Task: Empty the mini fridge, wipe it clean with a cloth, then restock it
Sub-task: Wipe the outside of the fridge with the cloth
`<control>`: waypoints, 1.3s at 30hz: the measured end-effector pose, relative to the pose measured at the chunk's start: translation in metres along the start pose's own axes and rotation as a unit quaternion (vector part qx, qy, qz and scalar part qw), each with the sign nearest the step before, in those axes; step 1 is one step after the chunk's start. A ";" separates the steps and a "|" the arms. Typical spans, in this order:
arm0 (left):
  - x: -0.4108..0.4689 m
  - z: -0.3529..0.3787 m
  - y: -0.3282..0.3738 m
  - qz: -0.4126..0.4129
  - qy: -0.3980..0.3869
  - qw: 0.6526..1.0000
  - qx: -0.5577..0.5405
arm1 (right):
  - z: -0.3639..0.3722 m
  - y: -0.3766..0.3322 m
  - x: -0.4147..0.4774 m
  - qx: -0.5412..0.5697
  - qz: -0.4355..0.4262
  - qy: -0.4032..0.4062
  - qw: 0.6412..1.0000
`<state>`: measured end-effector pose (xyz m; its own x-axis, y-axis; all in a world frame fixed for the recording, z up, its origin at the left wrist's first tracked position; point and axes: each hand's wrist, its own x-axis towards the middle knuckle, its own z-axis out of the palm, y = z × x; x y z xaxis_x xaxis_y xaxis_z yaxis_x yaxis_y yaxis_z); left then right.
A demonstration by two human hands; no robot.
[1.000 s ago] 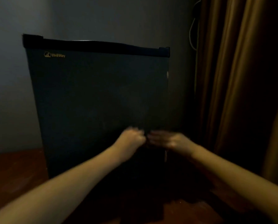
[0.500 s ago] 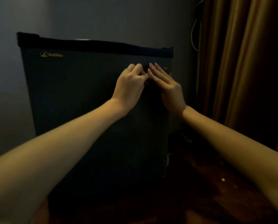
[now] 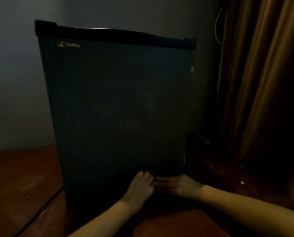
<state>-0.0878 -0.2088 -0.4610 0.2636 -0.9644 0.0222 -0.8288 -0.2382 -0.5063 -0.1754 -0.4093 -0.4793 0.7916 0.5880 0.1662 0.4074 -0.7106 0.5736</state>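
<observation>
The dark blue mini fridge [image 3: 115, 108] stands on the floor with its door closed and a gold logo at the top left. Both my hands are low on the door, near its bottom right corner, fingertips meeting. My left hand [image 3: 140, 185] has its fingers bent against the door. My right hand [image 3: 178, 186] lies flat, fingers straight and pointing left, pressing on the door. The patch between and under the hands is too dark to show whether a cloth is there.
Brown curtains [image 3: 265, 100] hang close on the right. A white cable [image 3: 217, 28] runs down the wall behind the fridge. On the reddish wooden floor [image 3: 23, 177], a black cord [image 3: 40, 211] trails left, and a small yellow scrap [image 3: 242, 182] lies on the right.
Both hands went from mid door up to the upper right part, then slid down together to its bottom right. The door stayed closed.
</observation>
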 end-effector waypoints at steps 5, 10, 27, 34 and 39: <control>-0.008 -0.043 -0.053 -0.012 0.237 0.971 0.010 | -0.045 0.038 0.017 0.068 0.033 0.110 0.991; -0.013 -0.155 -0.139 -0.082 0.455 0.884 0.073 | -0.159 0.123 0.059 0.027 0.113 0.283 0.952; -0.035 -0.049 -0.075 -0.057 0.237 0.970 0.003 | -0.055 0.027 0.052 0.116 0.088 0.193 0.970; -0.045 -0.011 -0.033 -0.033 -0.096 0.993 -0.057 | -0.007 -0.009 0.047 0.041 -0.037 0.042 0.998; -0.051 -0.056 -0.100 -0.069 0.268 0.961 0.029 | -0.076 0.043 0.074 0.078 0.027 0.162 0.983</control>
<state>-0.0462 -0.1422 -0.3632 0.0650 -0.8483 0.5255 -0.7708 -0.3771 -0.5134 -0.1336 -0.3667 -0.3813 0.6368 0.6229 0.4543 0.4542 -0.7793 0.4318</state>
